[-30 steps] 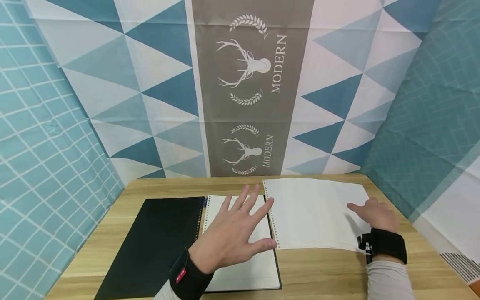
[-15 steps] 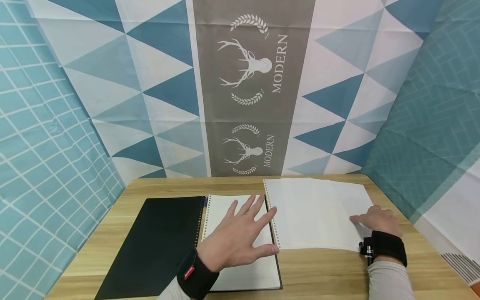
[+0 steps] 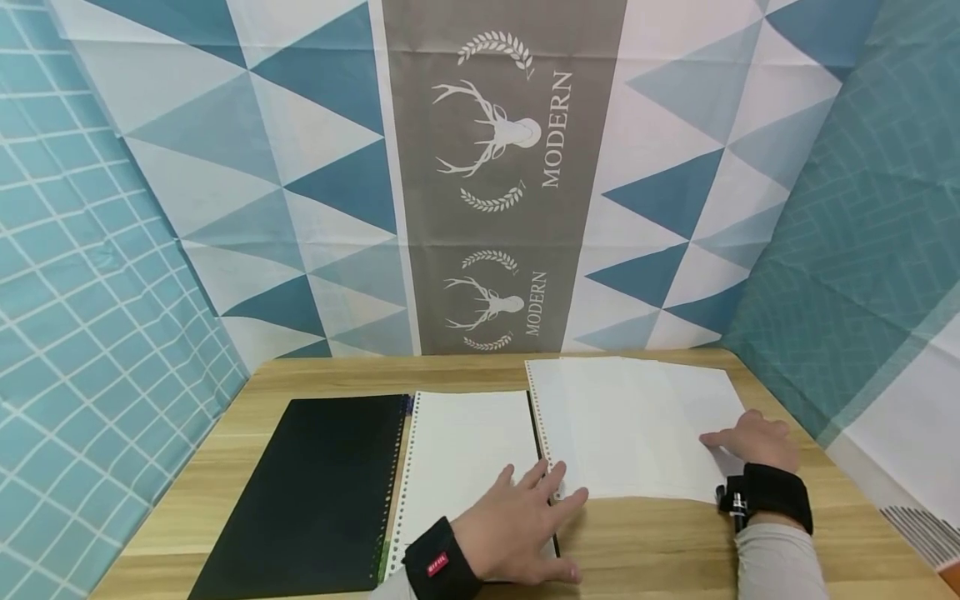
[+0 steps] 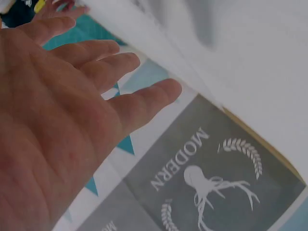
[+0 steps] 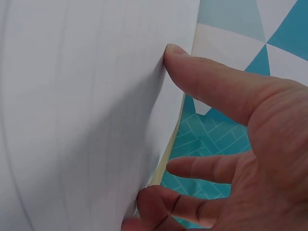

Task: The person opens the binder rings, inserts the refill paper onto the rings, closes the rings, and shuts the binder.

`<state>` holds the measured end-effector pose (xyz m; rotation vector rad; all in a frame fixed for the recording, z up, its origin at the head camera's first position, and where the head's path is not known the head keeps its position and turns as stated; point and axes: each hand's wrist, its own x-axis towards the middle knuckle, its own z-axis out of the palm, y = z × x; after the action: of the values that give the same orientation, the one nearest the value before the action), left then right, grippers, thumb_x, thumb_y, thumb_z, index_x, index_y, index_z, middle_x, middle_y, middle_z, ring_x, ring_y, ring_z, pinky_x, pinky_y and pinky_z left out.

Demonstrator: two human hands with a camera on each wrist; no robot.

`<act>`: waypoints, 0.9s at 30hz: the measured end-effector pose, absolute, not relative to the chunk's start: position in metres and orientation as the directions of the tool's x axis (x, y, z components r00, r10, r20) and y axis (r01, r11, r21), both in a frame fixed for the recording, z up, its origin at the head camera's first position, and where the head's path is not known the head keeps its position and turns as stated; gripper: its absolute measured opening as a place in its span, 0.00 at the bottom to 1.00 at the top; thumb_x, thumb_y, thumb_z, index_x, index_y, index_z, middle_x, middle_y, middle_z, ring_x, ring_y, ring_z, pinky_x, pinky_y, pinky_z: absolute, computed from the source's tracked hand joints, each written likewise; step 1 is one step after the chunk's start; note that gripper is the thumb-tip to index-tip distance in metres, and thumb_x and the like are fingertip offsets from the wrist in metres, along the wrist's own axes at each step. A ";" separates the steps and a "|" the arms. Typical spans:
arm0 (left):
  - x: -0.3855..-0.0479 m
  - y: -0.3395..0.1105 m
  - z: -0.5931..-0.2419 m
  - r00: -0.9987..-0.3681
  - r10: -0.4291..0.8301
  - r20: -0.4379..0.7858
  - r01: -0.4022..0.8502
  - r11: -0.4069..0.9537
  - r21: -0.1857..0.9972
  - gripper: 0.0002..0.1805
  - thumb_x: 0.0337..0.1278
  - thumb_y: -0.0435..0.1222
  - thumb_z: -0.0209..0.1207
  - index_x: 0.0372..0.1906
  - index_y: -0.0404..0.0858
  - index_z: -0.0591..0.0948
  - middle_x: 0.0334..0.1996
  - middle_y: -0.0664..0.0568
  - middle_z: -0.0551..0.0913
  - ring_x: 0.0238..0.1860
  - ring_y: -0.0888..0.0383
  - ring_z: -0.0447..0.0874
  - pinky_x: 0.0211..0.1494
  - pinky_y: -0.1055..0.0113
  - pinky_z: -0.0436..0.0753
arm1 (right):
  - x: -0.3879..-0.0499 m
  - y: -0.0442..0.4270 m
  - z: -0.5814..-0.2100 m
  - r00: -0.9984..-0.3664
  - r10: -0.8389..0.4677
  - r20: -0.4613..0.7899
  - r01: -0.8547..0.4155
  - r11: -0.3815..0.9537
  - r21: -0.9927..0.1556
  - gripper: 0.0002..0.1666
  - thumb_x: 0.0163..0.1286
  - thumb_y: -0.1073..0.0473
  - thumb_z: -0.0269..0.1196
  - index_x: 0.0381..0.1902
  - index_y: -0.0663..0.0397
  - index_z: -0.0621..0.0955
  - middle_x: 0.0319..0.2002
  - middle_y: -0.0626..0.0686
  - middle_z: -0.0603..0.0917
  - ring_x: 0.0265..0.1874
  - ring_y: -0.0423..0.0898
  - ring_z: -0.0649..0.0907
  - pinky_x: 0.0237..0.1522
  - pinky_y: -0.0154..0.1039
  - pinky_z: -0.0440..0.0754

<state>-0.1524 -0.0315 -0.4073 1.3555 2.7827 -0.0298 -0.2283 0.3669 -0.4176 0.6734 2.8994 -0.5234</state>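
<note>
A ring-hole notebook lies open, its black cover (image 3: 315, 492) on the left and a white page block (image 3: 465, 442) on the right. Several white punched sheets (image 3: 630, 425) lie fanned out to the right of it. My left hand (image 3: 517, 529), fingers spread, is over the notebook's lower right edge by the sheets' near left corner; whether it touches paper is unclear. The left wrist view shows its palm with nothing held. At the sheets' right edge is my right hand (image 3: 753, 442). Its thumb (image 5: 192, 72) touches the top sheet, with the other fingers apart from the thumb along the edge.
Everything lies on a wood-grain table (image 3: 645, 550). Patterned cloth (image 3: 495, 167) with deer prints rises behind it. Blue tiled cloth (image 3: 90, 292) stands at the left, teal cloth (image 3: 862, 250) at the right. Both wrists wear black bands.
My left hand has come down and toward me, from above the page's middle to its lower right edge. My right hand has shifted slightly toward the sheets' right edge and lowered onto it.
</note>
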 end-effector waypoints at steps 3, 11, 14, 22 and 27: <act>-0.149 -0.028 -0.413 -0.605 0.795 -0.045 0.796 0.604 -0.036 0.46 0.58 0.75 0.49 0.77 0.60 0.61 0.78 0.50 0.64 0.78 0.48 0.65 0.65 0.41 0.78 | -0.229 0.365 -0.416 -0.880 0.431 -0.201 0.474 0.824 -0.310 0.63 0.60 0.34 0.68 0.65 0.86 0.57 0.53 0.88 0.63 0.52 0.80 0.73 0.45 0.66 0.80; -0.146 -0.021 -0.425 -0.606 0.791 -0.085 0.795 0.605 -0.043 0.41 0.55 0.75 0.53 0.70 0.62 0.65 0.76 0.53 0.66 0.77 0.51 0.66 0.66 0.43 0.77 | -0.228 0.360 -0.413 -0.902 0.399 -0.163 0.430 0.857 -0.283 0.58 0.60 0.38 0.69 0.59 0.88 0.62 0.47 0.86 0.68 0.46 0.75 0.75 0.42 0.61 0.81; -0.145 -0.020 -0.427 -0.605 0.792 -0.086 0.796 0.601 -0.069 0.42 0.54 0.75 0.54 0.70 0.62 0.65 0.76 0.53 0.66 0.76 0.52 0.66 0.66 0.44 0.77 | -0.229 0.359 -0.411 -0.899 0.402 -0.174 0.437 0.854 -0.284 0.57 0.61 0.37 0.68 0.61 0.86 0.62 0.51 0.87 0.68 0.51 0.77 0.74 0.44 0.63 0.81; -0.144 -0.019 -0.428 -0.592 0.804 -0.054 0.805 0.586 -0.096 0.40 0.54 0.75 0.54 0.67 0.61 0.67 0.74 0.53 0.68 0.74 0.53 0.68 0.64 0.47 0.79 | -0.231 0.362 -0.412 -0.866 0.451 -0.216 0.499 0.812 -0.304 0.67 0.57 0.34 0.71 0.68 0.83 0.54 0.54 0.88 0.62 0.55 0.82 0.69 0.51 0.69 0.76; -0.144 -0.017 -0.429 -0.589 0.807 -0.047 0.806 0.582 -0.109 0.40 0.54 0.75 0.53 0.68 0.62 0.67 0.74 0.53 0.68 0.74 0.53 0.68 0.64 0.47 0.79 | -0.229 0.363 -0.414 -0.880 0.428 -0.204 0.475 0.807 -0.353 0.66 0.57 0.39 0.72 0.67 0.85 0.53 0.50 0.86 0.62 0.50 0.80 0.72 0.48 0.66 0.78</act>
<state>-0.1438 -0.0172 -0.4293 1.4271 2.8013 -0.1859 -0.2291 0.3627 -0.4137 0.7214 2.8759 -0.6070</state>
